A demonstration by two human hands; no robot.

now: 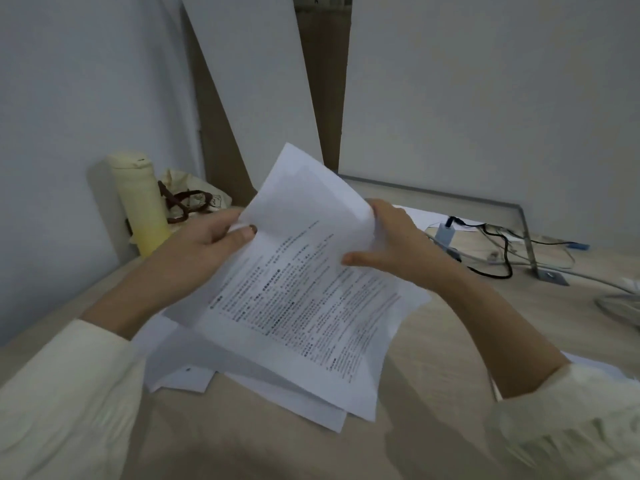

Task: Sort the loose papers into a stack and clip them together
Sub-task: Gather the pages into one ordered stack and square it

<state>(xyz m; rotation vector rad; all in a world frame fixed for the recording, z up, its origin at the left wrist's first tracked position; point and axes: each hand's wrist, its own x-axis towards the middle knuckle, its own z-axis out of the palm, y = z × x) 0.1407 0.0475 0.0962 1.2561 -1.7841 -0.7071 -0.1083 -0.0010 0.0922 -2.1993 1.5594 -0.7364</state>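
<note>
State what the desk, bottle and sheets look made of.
Desk: likely wood-look laminate, matt; pale grain lines show.
Bottle: cream-to-yellow, matt, probably coated metal or plastic; cannot tell which.
Sheets: thin white printed paper; they bend and curl.

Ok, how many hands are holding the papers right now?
2. The left hand pinches the held papers at their far left edge; the right hand grips their far right edge. Below, other sheets lie loose on the desk.
</note>
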